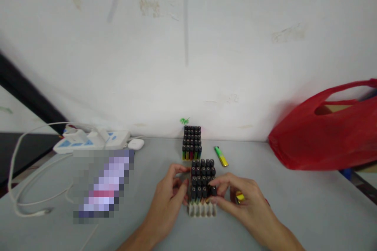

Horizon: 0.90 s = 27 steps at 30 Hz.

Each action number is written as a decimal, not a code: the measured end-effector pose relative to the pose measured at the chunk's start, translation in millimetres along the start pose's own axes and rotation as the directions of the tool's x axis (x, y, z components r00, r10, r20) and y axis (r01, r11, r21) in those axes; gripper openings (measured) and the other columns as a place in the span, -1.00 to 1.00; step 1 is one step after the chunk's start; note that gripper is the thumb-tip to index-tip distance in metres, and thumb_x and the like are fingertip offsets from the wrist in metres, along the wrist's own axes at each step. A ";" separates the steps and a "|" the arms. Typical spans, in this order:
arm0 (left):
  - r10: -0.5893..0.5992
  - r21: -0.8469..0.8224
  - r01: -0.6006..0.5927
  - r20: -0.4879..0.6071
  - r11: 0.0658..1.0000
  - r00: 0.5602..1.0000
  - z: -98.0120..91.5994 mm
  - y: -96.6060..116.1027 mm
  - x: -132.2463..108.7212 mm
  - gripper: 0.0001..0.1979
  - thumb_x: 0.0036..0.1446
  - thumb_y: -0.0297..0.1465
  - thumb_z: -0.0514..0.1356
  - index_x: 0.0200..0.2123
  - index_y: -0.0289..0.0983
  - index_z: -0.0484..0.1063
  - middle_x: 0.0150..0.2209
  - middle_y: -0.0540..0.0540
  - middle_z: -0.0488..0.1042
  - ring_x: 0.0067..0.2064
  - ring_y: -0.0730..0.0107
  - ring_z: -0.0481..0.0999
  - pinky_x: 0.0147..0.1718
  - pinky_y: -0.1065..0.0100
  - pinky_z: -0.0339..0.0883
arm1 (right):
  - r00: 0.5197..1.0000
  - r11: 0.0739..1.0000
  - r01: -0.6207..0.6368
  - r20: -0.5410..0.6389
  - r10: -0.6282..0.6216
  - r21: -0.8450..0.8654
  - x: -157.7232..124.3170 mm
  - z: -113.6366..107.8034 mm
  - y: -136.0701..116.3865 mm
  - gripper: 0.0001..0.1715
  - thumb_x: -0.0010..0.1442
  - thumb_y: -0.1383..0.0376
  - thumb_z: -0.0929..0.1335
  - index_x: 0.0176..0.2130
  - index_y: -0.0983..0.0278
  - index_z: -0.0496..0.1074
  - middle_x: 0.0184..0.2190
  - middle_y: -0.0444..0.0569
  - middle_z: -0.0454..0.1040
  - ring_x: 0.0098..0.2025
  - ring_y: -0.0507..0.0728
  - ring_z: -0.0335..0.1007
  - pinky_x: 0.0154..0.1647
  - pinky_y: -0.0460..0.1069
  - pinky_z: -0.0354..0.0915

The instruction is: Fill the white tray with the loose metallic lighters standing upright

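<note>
A pale ridged tray [202, 210] holds rows of lighters [203, 171] standing upright with black tops; its front row of slots shows bare. My left hand [172, 192] is curled at the tray's left side, with thumb and index finger against it. My right hand [240, 194] is at the front right of the rows, with thumb and index finger closed around a lighter [214, 191]. The lower part of that lighter is hidden by the fingers. Under the right palm a shiny yellow piece [240, 197] shows, mostly covered.
Behind the tray stands a second block of black-topped lighters [192, 141]. A green and yellow lighter [221, 156] lies to its right. On the left are a power strip [94, 141], white cables, a white charger [136, 143] and a pixelated patch [106, 184]. A red bag [321, 133] sits right, by the wall.
</note>
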<state>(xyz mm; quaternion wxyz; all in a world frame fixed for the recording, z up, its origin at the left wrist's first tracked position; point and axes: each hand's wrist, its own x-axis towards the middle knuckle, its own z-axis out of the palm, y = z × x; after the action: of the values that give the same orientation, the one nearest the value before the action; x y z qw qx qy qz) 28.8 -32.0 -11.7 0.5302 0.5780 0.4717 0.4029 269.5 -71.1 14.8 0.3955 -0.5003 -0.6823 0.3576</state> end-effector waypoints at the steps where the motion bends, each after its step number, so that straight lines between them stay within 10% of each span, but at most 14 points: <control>1: -0.002 0.000 0.002 -0.002 1.000 1.000 0.1 0.3 0.1 -0.64 0.41 -0.06 0.25 0.04 -0.20 0.40 -0.35 -0.05 0.61 -0.37 0.20 0.62 -0.41 0.30 0.51 | 1.000 1.000 -0.003 0.002 0.003 0.008 0.0 -0.1 1.1 -0.75 0.35 0.06 0.58 -0.03 0.09 0.70 -0.35 -0.14 0.66 -0.37 0.10 0.52 -0.31 -0.02 0.33; 13: -0.002 0.013 0.001 0.004 1.000 1.000 0.4 -3.0 0.1 -0.66 0.42 -0.08 0.23 0.04 -0.21 0.37 -0.33 -0.05 0.61 -0.36 0.22 0.62 -0.40 0.32 0.50 | 0.998 0.998 -0.001 0.061 -0.003 0.061 -0.3 -5.3 -4.4 -0.65 0.38 0.07 0.54 0.08 0.14 0.57 -0.35 -0.17 0.59 -0.37 0.08 0.49 -0.33 -0.04 0.32; 17: -0.009 0.015 0.009 -0.003 1.000 1.000 0.7 -3.7 0.3 -0.65 0.42 -0.08 0.22 0.05 -0.21 0.38 -0.37 -0.02 0.58 -0.38 0.23 0.61 -0.41 0.33 0.48 | 0.986 0.991 -0.135 0.103 0.134 0.001 2.9 -30.5 -6.1 -0.77 0.31 0.17 0.56 -0.24 0.18 0.49 -0.42 -0.20 0.48 -0.39 0.06 0.40 -0.36 -0.05 0.29; 22: -0.010 0.024 0.010 -0.005 1.000 1.000 1.0 -2.9 0.3 -0.64 0.41 -0.07 0.22 0.03 -0.21 0.38 -0.42 0.01 0.54 -0.40 0.22 0.61 -0.42 0.32 0.49 | 0.905 0.931 -0.297 0.250 0.345 -0.212 0.8 -79.5 6.6 -0.62 -0.05 0.40 0.64 -0.20 0.17 0.65 -0.19 -0.12 0.52 -0.16 0.17 0.49 -0.13 0.01 0.39; 27: -0.016 0.012 0.016 0.002 1.000 1.000 1.2 -3.0 0.3 -0.63 0.41 -0.07 0.22 0.04 -0.22 0.37 -0.38 -0.02 0.57 -0.38 0.21 0.62 -0.42 0.31 0.49 | 0.856 0.907 -0.315 0.330 0.398 -0.278 -5.5 -89.8 19.5 -0.77 -0.01 0.35 0.63 -0.26 0.19 0.72 -0.19 -0.10 0.50 -0.21 0.15 0.48 -0.16 0.01 0.38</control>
<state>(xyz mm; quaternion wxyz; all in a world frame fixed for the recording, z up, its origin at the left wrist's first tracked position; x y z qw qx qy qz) 29.7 -32.1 -14.8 0.5303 0.5779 0.4780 0.3954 358.9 -63.3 35.3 0.1263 -0.5795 -0.6748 0.4391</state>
